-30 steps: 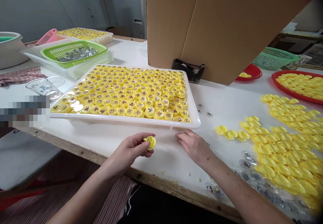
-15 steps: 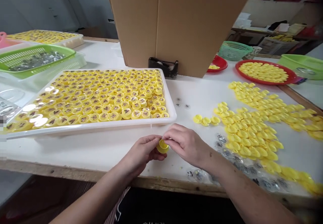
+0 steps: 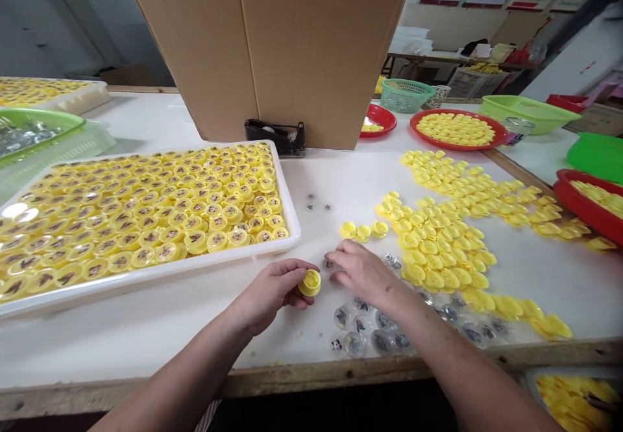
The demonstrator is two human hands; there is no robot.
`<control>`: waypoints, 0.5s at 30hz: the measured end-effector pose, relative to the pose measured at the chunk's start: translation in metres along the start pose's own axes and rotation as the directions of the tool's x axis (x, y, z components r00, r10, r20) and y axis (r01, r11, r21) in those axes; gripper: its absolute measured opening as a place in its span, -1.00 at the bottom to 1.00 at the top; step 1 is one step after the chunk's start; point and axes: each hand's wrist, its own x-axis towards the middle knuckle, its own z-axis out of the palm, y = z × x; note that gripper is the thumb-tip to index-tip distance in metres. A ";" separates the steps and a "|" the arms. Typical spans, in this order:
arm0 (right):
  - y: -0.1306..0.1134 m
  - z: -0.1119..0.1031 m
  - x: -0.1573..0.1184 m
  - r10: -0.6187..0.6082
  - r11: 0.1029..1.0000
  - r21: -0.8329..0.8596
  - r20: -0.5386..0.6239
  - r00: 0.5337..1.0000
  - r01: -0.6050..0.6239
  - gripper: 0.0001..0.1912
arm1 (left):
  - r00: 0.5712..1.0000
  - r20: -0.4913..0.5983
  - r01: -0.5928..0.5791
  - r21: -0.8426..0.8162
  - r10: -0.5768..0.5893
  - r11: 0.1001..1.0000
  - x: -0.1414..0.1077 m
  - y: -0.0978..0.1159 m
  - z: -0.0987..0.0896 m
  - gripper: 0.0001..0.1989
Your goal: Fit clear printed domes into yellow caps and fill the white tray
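Pinched between my left thumb and fingers (image 3: 278, 289), a yellow cup (image 3: 310, 283) sits over the white table (image 3: 311, 348), near the tray (image 3: 287, 240); beside it my right hand (image 3: 363, 273) is half-open, fingertips by a clear disc (image 3: 329, 264), contact unclear.

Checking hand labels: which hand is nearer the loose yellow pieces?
Right. The right hand is at the near-left side of the loose yellow pieces; the left hand is farther left.

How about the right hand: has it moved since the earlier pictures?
Yes. Against the white tray, the right hand has moved rightward; its fingertips are now past the tray's near right corner.
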 end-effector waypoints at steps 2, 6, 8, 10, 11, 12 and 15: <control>-0.003 0.008 0.003 -0.013 1.000 0.007 0.028 1.000 0.013 -0.89 | 1.000 0.015 0.009 0.003 -0.009 1.000 0.003 -0.002 -0.002 -0.70; 0.000 0.011 0.005 0.033 0.993 0.112 0.036 0.999 -0.037 -0.84 | 0.999 -0.010 0.037 0.012 -0.037 0.999 0.005 -0.003 -0.007 -0.72; 0.002 0.007 0.004 0.074 0.982 0.172 0.042 0.996 -0.080 -0.87 | 0.999 -0.020 0.041 0.023 -0.041 0.999 0.006 -0.002 -0.009 -0.72; 0.004 0.002 0.001 0.133 0.946 0.286 0.080 0.988 -0.151 -0.90 | 0.999 -0.020 0.041 0.023 -0.041 0.999 0.006 -0.001 -0.009 -0.71; 0.004 0.000 0.000 0.169 0.905 0.376 0.115 0.979 -0.200 -0.91 | 0.999 -0.024 0.039 0.019 -0.038 0.999 0.005 -0.001 -0.009 -0.70; 0.003 -0.003 -0.001 0.199 0.844 0.475 0.153 0.968 -0.248 -0.92 | 0.999 -0.028 0.037 0.016 -0.037 0.999 0.005 -0.001 -0.008 -0.70; -0.002 -0.013 -0.005 0.217 0.657 0.679 0.246 0.945 -0.327 -0.91 | 0.999 -0.040 0.024 -0.003 -0.024 1.000 0.005 -0.001 -0.006 -0.71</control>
